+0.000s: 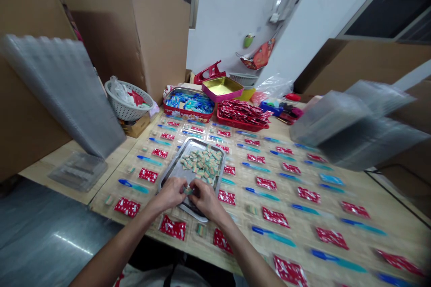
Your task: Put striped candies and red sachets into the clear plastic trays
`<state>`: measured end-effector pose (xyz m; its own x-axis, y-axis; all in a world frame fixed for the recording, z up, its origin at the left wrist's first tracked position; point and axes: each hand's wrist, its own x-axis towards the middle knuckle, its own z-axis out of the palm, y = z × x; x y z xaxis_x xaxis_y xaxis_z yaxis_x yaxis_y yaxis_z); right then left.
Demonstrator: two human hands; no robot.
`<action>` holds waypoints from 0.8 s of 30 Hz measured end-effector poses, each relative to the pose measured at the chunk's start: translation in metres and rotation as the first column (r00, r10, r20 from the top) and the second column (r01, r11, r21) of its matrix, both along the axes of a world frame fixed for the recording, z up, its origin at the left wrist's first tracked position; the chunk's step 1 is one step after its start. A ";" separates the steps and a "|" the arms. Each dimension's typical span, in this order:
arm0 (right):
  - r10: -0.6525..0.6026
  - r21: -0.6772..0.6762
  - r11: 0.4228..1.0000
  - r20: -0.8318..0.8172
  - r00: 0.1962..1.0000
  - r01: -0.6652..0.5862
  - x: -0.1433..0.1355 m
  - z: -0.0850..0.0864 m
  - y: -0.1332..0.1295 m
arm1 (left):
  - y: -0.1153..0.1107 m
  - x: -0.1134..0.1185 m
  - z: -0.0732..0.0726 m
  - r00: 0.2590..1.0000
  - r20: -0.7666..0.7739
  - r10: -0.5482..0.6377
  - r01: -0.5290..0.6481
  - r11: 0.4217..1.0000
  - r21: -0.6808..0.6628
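A metal tray (175, 171) lies on the wooden table, with a heap of small pale green and beige striped pieces (202, 162) on it. Over the tray's near end, my left hand (173, 192) and my right hand (204, 197) meet, fingertips pinched together around a small striped piece (187, 190). Which fingers bear it is hard to tell. Around the tray sit rows of clear plastic trays holding red patterned packets (172, 227), blue-and-teal pens (273, 236) and, in some, small striped blocks (201, 230).
Behind stand a tin of blue packets (190, 114), a red basket of red packets (243, 114) and a grey basket (128, 103). Stacked clear trays rise at the left (67, 94) and right (357, 121). Large cardboard boxes (134, 22) stand behind.
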<state>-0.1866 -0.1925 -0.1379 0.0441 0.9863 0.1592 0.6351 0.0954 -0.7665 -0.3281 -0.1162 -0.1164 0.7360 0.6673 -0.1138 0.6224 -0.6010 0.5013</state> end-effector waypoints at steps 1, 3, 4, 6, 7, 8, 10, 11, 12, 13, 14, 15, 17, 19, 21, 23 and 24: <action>0.002 0.001 1.000 0.001 1.000 -0.002 0.000 0.000 0.000 | 0.000 0.000 0.000 1.000 0.001 -0.007 0.007 1.000 -0.002; 0.001 0.006 1.000 0.003 1.000 -0.001 -0.001 0.001 0.000 | -0.001 0.001 0.000 1.000 0.000 -0.020 0.020 1.000 -0.004; -0.003 0.010 1.000 0.003 1.000 0.003 -0.001 0.001 0.000 | -0.001 0.001 0.001 1.000 0.000 -0.022 0.022 1.000 -0.006; -0.011 0.011 1.000 0.000 1.000 0.011 -0.003 0.002 -0.001 | -0.002 0.001 0.002 1.000 0.002 -0.014 0.014 1.000 -0.011; -0.015 0.008 1.000 -0.002 1.000 0.015 -0.003 0.002 -0.001 | -0.002 0.001 0.002 1.000 0.003 -0.007 0.007 1.000 -0.015; -0.019 0.004 1.000 -0.003 1.000 0.019 -0.004 0.003 -0.001 | -0.002 0.000 0.002 1.000 0.004 -0.001 0.001 1.000 -0.019; -0.021 -0.004 1.000 0.002 1.000 0.021 -0.004 0.005 -0.001 | -0.002 0.000 0.002 1.000 0.008 0.005 -0.005 1.000 -0.023; -0.021 -0.007 1.000 0.008 1.000 0.021 -0.004 0.006 -0.001 | -0.002 0.000 0.001 1.000 0.010 0.006 -0.006 1.000 -0.022; -0.020 -0.009 1.000 0.014 1.000 0.020 -0.004 0.006 -0.001 | -0.002 0.000 0.001 1.000 0.014 0.007 -0.006 1.000 -0.022; -0.015 -0.009 1.000 0.018 1.000 0.015 -0.004 0.006 0.000 | -0.002 0.000 0.000 1.000 0.018 0.009 -0.009 1.000 -0.020; -0.008 -0.008 1.000 0.020 1.000 0.009 -0.004 0.007 0.000 | -0.002 0.001 0.000 1.000 0.019 0.013 -0.013 1.000 -0.022; -0.003 -0.003 1.000 0.019 1.000 0.003 -0.003 0.006 0.000 | -0.002 0.001 0.000 1.000 0.017 0.017 -0.016 1.000 -0.025; 0.010 0.020 1.000 0.012 1.000 -0.010 -0.002 0.006 0.000 | -0.001 0.002 0.001 1.000 0.012 0.023 -0.023 0.999 -0.029; 0.023 0.050 0.998 0.021 1.000 -0.024 -0.001 0.007 -0.001 | -0.001 0.003 0.003 1.000 0.010 0.025 -0.024 0.999 -0.036; 0.027 0.077 0.996 0.069 0.997 -0.032 0.000 0.009 -0.003 | 0.000 0.004 0.005 1.000 0.007 0.024 -0.023 0.998 -0.055; 0.029 0.108 0.993 0.152 0.988 -0.046 0.002 0.012 -0.006 | 0.003 0.007 0.008 1.000 0.002 0.013 -0.013 0.996 -0.091; 0.027 0.127 0.990 0.198 0.980 -0.053 0.004 0.013 -0.007 | 0.005 0.010 0.010 1.000 0.007 -0.005 0.006 0.995 -0.103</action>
